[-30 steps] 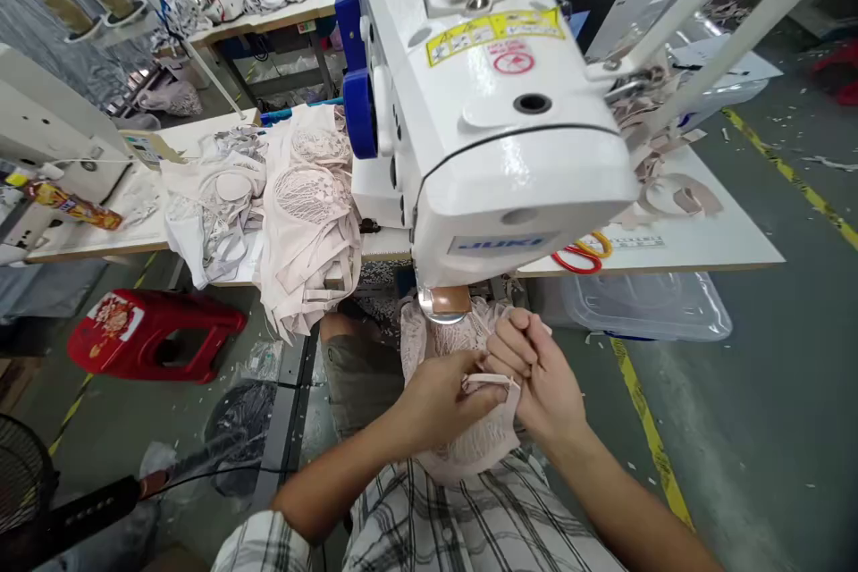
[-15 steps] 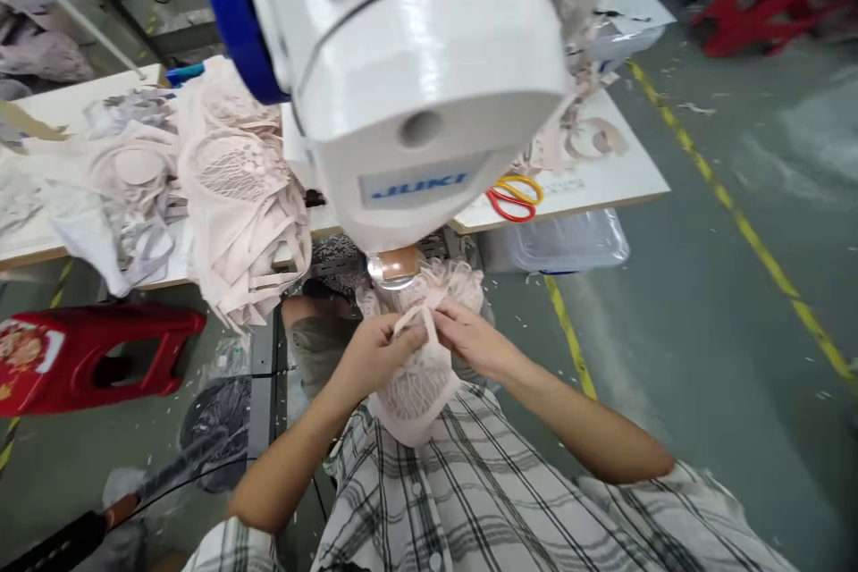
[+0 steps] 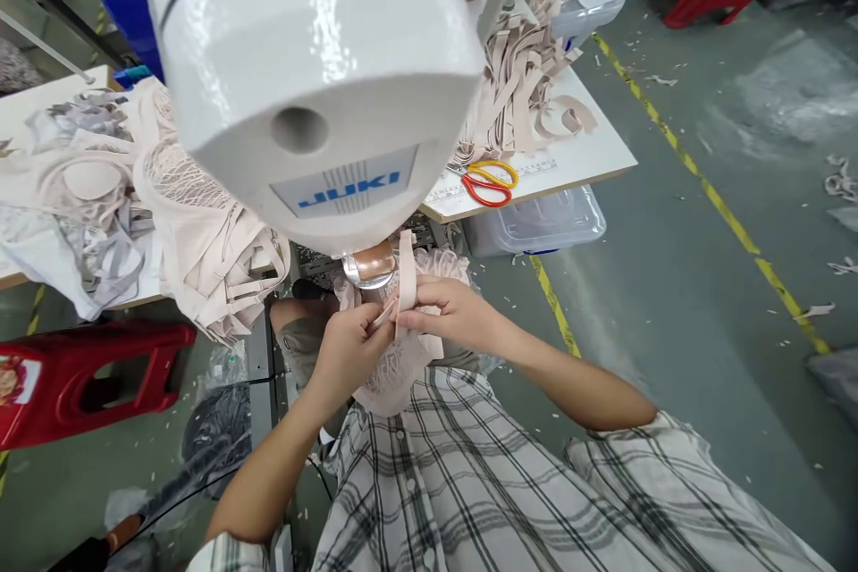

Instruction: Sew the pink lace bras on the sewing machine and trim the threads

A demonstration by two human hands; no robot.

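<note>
A pale pink lace bra (image 3: 392,375) hangs over my lap, just below the head of a white sewing machine (image 3: 315,89). My left hand (image 3: 354,344) is closed on the bra's edge, thumb and fingers pinched together. In my right hand (image 3: 446,313) a flat pink strap (image 3: 407,273) is gripped between thumb and fingers; its upper end stands up beside the machine's shiny metal and copper-coloured part (image 3: 371,266). Both hands nearly meet at the strap's lower end. Ruffled lace (image 3: 442,264) shows behind my right hand. The fingertips are partly hidden by fabric.
Bras in a pile (image 3: 201,241) overhang the table's left part. On the right lie scissors (image 3: 489,183) with red and yellow handles, beside many loose straps (image 3: 509,89). A clear plastic box (image 3: 550,223) sits beneath that side. A red stool (image 3: 100,375) stands at lower left.
The strap, looped over the bra before, now stands upright in my right hand. Both hands have shifted slightly left in view, and the camera has moved closer to the machine head.
</note>
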